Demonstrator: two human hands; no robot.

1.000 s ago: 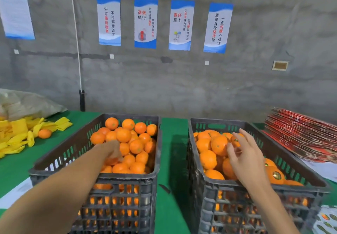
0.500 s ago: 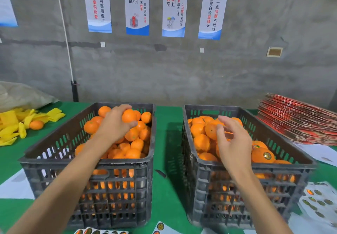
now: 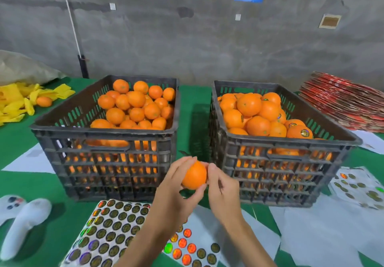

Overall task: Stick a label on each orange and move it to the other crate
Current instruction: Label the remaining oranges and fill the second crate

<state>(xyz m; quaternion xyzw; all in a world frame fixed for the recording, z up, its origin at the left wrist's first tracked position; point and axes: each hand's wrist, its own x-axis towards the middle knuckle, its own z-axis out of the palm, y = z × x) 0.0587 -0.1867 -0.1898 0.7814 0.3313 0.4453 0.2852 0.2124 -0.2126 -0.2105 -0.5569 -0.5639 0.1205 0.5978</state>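
Both hands meet low in the near middle, in front of the gap between the crates. Left hand [image 3: 176, 192] cups a round orange fruit [image 3: 194, 175] from below and the left, fingers curled round it; right hand [image 3: 223, 192] touches its right side with pinched fingertips, whether on a label I cannot tell. Stickered oranges lie in the dark slatted plastic crate on the right [image 3: 291, 144], just right and beyond, nearer the right hand. Unlabelled fruit fills the matching left crate [image 3: 104, 133]. A holographic sticker sheet [image 3: 112, 231] lies directly below.
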